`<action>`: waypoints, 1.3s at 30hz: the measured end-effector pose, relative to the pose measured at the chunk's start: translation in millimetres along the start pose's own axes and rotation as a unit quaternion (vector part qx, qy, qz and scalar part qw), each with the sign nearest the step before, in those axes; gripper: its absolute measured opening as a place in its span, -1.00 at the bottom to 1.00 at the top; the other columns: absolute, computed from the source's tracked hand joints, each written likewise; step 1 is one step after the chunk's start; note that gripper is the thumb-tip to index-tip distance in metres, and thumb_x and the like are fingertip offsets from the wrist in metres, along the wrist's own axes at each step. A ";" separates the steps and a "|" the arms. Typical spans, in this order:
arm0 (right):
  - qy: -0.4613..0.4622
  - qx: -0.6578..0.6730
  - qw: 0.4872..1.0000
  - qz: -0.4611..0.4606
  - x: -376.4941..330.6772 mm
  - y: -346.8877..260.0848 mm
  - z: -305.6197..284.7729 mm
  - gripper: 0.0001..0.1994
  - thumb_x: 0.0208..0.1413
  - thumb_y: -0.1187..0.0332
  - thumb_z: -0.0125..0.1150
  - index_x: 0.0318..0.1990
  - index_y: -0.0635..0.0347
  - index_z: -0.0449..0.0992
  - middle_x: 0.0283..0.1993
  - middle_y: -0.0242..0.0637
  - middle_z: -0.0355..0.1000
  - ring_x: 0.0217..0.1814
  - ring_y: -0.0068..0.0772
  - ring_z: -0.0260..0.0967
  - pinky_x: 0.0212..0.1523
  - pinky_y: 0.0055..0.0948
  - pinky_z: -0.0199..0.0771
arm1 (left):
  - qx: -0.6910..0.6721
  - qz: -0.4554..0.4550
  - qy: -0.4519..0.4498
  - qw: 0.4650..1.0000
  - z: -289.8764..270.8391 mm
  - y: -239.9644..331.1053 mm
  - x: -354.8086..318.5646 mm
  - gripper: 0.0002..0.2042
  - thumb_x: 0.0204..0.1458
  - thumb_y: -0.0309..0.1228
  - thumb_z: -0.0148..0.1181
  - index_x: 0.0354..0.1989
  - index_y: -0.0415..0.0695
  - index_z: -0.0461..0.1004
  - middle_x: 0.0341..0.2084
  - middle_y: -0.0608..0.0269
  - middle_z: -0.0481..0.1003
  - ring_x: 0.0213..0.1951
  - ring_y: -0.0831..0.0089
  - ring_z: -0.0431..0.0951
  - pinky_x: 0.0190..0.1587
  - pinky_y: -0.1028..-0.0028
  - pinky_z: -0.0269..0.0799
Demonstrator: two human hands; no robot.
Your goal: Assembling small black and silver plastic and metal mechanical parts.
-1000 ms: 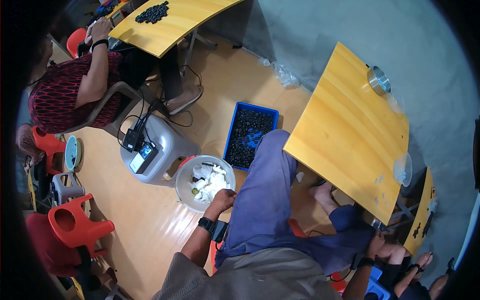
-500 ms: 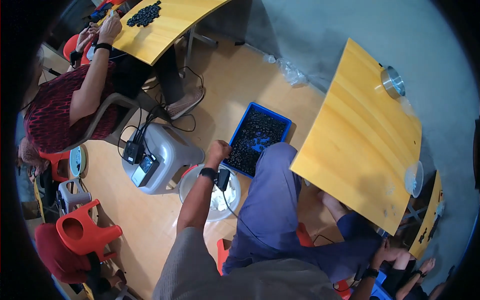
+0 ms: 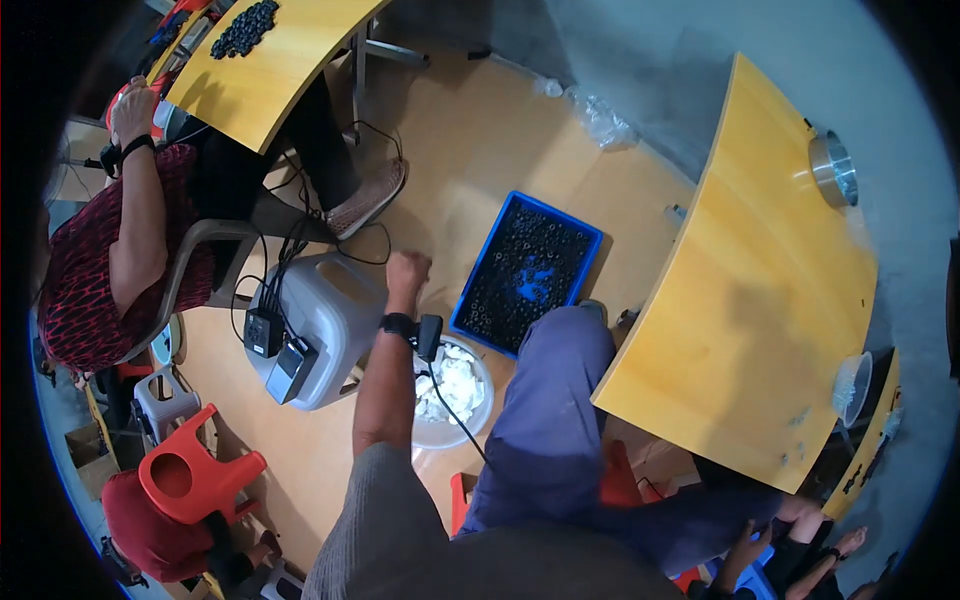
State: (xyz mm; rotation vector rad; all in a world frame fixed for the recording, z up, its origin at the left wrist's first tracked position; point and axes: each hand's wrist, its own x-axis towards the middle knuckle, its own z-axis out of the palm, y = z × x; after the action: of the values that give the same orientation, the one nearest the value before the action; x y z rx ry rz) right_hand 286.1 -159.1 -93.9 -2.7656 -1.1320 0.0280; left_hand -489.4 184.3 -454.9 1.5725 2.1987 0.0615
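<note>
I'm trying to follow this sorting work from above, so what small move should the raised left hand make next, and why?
Probably carry the left hand right, over the blue tray of small dark parts. The hand is closed in a fist above the floor, between the grey container and the tray, just past the white bowl of pale pieces. Whether it holds anything cannot be seen.

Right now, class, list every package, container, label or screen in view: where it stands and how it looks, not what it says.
Blue tray: rectangular, on the floor by the wooden table, filled with small dark parts.
White bowl: round, on the floor under the left forearm, holding white pieces.
Grey jug: plastic, beside the left hand, black boxes on it.
No screen or label is readable.
</note>
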 end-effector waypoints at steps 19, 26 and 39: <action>-0.385 0.191 0.901 0.064 -100.2 -155.2 -26.6 -0.76 0.26 0.30 0.21 -0.07 0.26 0.63 -0.18 -0.17 0.59 -0.10 -0.30 0.51 -0.01 -0.37 0.48 | -0.042 -0.110 -0.240 0.964 61.4 -19.5 74.9 -0.75 -0.07 -0.44 0.22 -0.21 -0.27 0.60 -0.15 -0.17 0.59 -0.05 -0.06 0.61 0.03 0.14 0.52; -0.261 0.168 0.946 0.091 -67.3 -101.3 -38.7 -0.76 0.27 0.29 0.20 -0.19 0.32 0.63 -0.31 -0.27 0.58 -0.30 -0.43 0.48 -0.22 -0.42 0.47 | -0.010 -0.111 -0.082 0.990 72.5 -24.1 42.9 -0.69 -0.06 -0.46 0.24 -0.10 -0.26 0.51 -0.14 -0.21 0.58 0.01 -0.09 0.58 0.07 0.11 0.51; -0.277 0.190 0.937 0.096 -50.4 -109.3 -25.0 -0.72 0.27 0.24 0.22 -0.31 0.33 0.61 -0.45 -0.36 0.53 -0.45 -0.56 0.37 -0.40 -0.54 0.35 | 0.054 0.021 -0.003 0.998 91.0 -29.5 48.5 -0.86 -0.02 -0.49 0.14 -0.31 -0.21 0.59 -0.37 -0.14 0.60 -0.22 -0.10 0.62 -0.12 0.06 0.55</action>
State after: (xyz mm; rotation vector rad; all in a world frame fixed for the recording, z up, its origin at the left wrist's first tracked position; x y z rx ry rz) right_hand 175.9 -120.8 -55.1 -2.5522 -0.8217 0.9913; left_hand -494.7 198.8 -561.1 1.6742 2.1966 -0.0506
